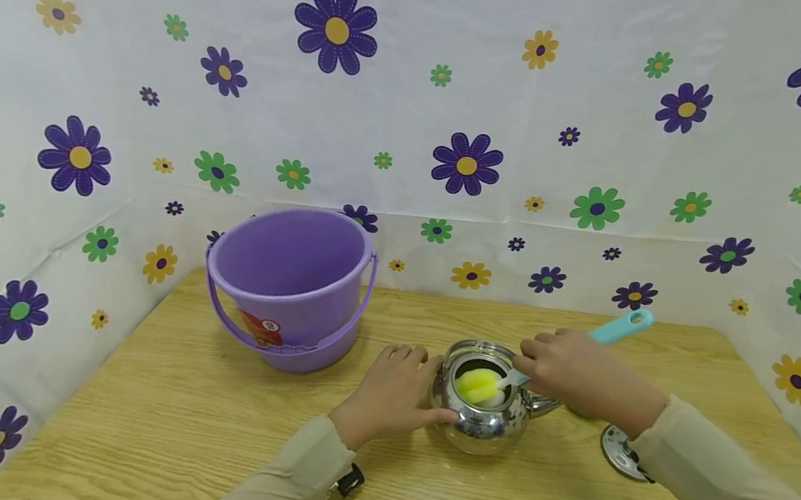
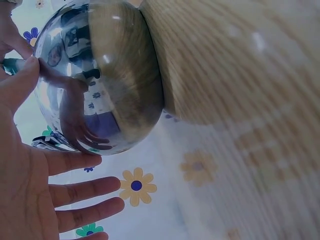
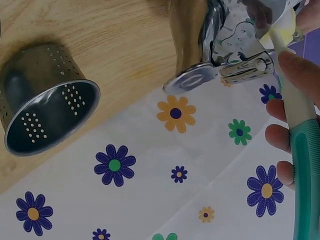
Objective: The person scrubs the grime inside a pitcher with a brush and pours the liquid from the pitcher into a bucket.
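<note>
A shiny round metal teapot stands uncovered on the table, its spout to the right. My left hand is at its left side, thumb on the near shoulder. In the left wrist view, the left hand has extended fingers, the index at the teapot's wall. From the right, my right hand grips a sponge bottle brush by its teal handle and pale neck. Its yellow sponge head is inside the teapot's opening. The right wrist view shows the fingers around the brush handle.
A purple bucket stands at the back left. To the right lies the teapot's metal lid, partly behind my right sleeve. A perforated metal strainer lies on the table, mostly hidden by the right hand in the head view. Flowered sheeting encloses the table.
</note>
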`<action>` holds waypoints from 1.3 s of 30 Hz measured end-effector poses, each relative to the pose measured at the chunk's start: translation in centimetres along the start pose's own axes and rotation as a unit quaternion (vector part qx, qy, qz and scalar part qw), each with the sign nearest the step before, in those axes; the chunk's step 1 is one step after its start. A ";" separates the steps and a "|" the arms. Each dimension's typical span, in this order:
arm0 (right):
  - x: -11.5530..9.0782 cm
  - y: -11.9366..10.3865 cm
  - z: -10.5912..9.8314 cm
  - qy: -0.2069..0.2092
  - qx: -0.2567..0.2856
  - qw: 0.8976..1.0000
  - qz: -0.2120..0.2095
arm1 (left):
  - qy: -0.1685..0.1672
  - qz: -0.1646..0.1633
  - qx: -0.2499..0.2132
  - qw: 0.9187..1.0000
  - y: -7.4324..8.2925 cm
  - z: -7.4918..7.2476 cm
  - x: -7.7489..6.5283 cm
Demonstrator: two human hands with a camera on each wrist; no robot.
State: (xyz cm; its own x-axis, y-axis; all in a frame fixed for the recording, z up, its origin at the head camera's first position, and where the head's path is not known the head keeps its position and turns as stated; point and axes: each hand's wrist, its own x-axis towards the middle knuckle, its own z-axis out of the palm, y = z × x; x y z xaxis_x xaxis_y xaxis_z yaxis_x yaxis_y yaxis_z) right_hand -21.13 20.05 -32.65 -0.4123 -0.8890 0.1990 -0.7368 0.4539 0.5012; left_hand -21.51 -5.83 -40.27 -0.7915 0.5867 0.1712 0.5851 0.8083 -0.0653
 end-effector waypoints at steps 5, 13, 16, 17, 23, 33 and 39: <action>0.0 -0.1 0.0 -0.006 0.007 1.000 0.000 | -0.005 0.000 -0.005 1.000 -0.1 0.3 0.1; -0.1 -0.1 -0.4 0.001 0.024 1.000 -0.014 | -0.018 -0.004 -0.019 1.000 0.0 -0.1 0.0; 0.0 -0.2 -0.5 0.014 0.012 1.000 -0.018 | -0.019 -0.005 -0.029 0.999 0.0 -0.1 0.0; 0.1 -0.3 -0.5 0.017 0.009 1.000 -0.017 | -0.019 -0.005 -0.032 0.999 0.0 -0.1 0.0; 0.5 -0.6 -0.8 0.014 -0.013 1.000 -0.009 | -0.026 -0.006 -0.044 0.999 -0.1 -0.1 0.0; 1.2 -1.7 -2.2 -0.011 -0.095 0.995 -0.006 | -0.034 -0.006 -0.049 0.998 -0.1 0.1 0.1; 1.9 -2.5 -2.9 -0.038 -0.144 0.989 -0.014 | -0.028 -0.003 -0.043 0.999 -0.1 0.0 0.0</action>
State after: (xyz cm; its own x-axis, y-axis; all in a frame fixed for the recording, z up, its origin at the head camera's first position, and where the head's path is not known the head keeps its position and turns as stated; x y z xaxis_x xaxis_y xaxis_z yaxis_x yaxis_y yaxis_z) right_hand -18.54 17.11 -31.11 -0.4405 -0.8893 0.1230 -0.5695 0.3828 0.7274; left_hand -21.62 -5.92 -40.22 -0.8026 0.5852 0.1154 0.5909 0.8065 0.0199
